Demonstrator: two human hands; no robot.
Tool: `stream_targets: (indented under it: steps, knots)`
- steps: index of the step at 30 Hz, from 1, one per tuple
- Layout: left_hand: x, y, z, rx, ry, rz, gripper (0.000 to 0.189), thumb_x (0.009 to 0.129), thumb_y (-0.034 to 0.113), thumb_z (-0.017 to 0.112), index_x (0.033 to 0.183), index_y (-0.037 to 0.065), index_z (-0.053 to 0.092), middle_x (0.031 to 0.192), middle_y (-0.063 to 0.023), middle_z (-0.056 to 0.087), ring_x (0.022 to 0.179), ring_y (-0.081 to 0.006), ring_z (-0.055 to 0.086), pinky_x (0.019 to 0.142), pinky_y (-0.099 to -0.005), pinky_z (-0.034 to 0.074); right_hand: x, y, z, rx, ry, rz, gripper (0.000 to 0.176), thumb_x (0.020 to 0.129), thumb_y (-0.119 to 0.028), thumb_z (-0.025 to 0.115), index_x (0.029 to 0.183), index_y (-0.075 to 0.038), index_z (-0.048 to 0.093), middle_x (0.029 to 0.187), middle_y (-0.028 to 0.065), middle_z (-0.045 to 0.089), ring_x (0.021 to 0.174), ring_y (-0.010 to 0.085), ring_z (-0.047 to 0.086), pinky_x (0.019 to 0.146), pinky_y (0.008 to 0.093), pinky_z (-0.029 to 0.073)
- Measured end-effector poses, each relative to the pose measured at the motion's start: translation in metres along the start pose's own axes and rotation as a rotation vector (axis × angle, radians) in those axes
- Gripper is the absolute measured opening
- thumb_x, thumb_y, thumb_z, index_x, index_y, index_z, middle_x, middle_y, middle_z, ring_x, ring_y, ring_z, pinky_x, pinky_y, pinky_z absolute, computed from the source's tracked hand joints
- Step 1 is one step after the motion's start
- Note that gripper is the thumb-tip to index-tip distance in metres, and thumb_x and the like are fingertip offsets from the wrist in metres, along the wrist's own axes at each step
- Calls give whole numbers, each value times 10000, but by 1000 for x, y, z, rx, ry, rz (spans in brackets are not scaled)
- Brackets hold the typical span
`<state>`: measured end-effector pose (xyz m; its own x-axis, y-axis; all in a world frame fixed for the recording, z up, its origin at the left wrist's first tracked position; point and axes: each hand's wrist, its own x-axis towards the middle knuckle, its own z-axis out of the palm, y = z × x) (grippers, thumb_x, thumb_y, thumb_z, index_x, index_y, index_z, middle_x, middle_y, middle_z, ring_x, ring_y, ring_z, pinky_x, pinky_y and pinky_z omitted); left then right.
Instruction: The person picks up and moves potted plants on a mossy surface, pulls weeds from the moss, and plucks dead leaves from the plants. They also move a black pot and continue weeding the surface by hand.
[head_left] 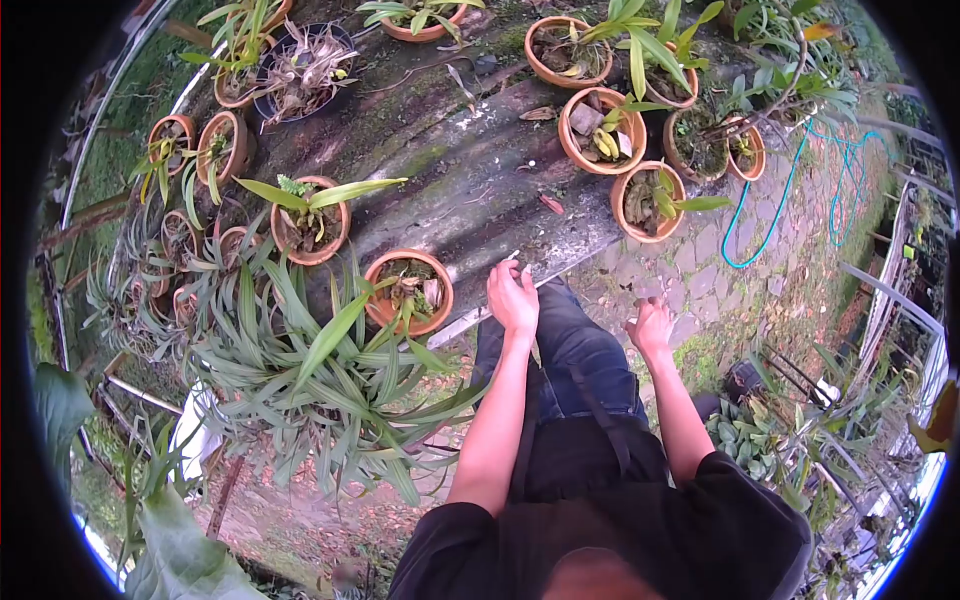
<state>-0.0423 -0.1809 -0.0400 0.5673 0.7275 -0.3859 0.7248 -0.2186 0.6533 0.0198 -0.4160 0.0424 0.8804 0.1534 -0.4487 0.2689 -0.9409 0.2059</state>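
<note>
- Just the one view here, looking down past a dark shirt and blue jeans (592, 370) at two bare hands by the corner of a weathered, ridged table (480, 175).
- Left hand (514, 300) is up at the table's edge, fingers bent and drawn fairly narrow; whether something small sits at the fingertips, I can't tell.
- Right hand (652, 325) is out over the stone path (705, 300), beyond the edge, half curled; no pot in it, and I can't see whether the fingers close on anything.
- Nearest the left hand, just to its left, there's the edge pot (437, 320), clay, upright on the table with a leafy plant and some chunky filling inside. Neither hand touches it.
- Above the right hand, at the table's corner, stands the corner pot (617, 212), also planted; the stone-filled pot (590, 168) is right beside it, chunks around its yellowish stems.
- So these three pots are already planted and set down, and no pot is being lifted. Whether any of them still needs work, this view doesn't settle.
- Farther left, long striped leaves (340, 345) crowd the table's side; over on the right, a turquoise hose (740, 264) loops across the ground.
</note>
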Motion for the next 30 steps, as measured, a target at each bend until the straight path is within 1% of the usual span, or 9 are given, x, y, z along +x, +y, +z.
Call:
stream_targets:
  steps: [3,7,10,12,14,16,21,24,30]
  knots:
    - [12,6,8,69,43,-8,252,773,222,824,976,116,720,810,-46,628,845,-273,637,767,-431,504,-16,21,26,388,-237,155,439,778,-303,815,1137,-84,688,1104,177,710,1040,348,676,917,444,523]
    - [14,6,22,94,125,-61,155,768,211,825,850,117,732,799,-44,630,827,-275,614,756,-421,492,-35,22,32,553,-246,244,425,806,-316,787,1142,-72,695,1079,180,721,1035,349,686,908,436,529]
    - [9,6,24,80,109,-58,131,783,185,805,857,112,725,793,-50,629,838,-278,603,781,-418,479,-47,24,34,582,-243,279,398,827,-321,763,1113,-50,704,1065,166,731,980,334,703,882,426,539]
    - [-7,11,18,49,104,152,112,798,135,750,894,107,700,857,-78,637,908,-317,594,844,-423,473,-51,29,40,567,-201,256,405,839,-334,747,1105,-32,703,1049,146,741,881,301,731,843,415,551]
    - [-33,27,12,-92,-54,432,142,809,149,753,924,98,689,880,-81,649,901,-314,609,836,-447,482,-54,35,44,598,-213,266,397,845,-326,740,1106,-30,703,1043,145,742,885,296,732,844,411,552]
    - [-52,34,13,-271,-630,376,155,821,164,754,916,81,665,891,-71,661,897,-299,633,811,-456,493,-54,40,46,609,-211,275,392,849,-318,736,1110,-27,702,1037,147,743,888,291,733,843,404,553]
    - [-7,54,32,-151,-218,186,159,829,180,757,826,68,644,753,-85,634,713,-296,650,669,-440,504,-49,43,42,650,-217,295,384,862,-294,727,1129,-19,697,1037,158,741,901,286,734,831,388,561]
    - [40,72,36,-55,-26,191,194,819,163,760,949,87,638,801,-75,636,739,-293,651,695,-439,504,-35,22,19,800,-172,234,358,876,-262,717,1129,-9,691,1042,162,738,903,290,732,820,384,567]
    - [82,81,59,38,10,323,239,817,188,782,1021,110,686,781,-64,658,728,-274,669,689,-431,516,-18,-12,14,909,-166,151,320,896,-223,700,1125,0,684,1049,157,731,921,270,722,813,380,564]
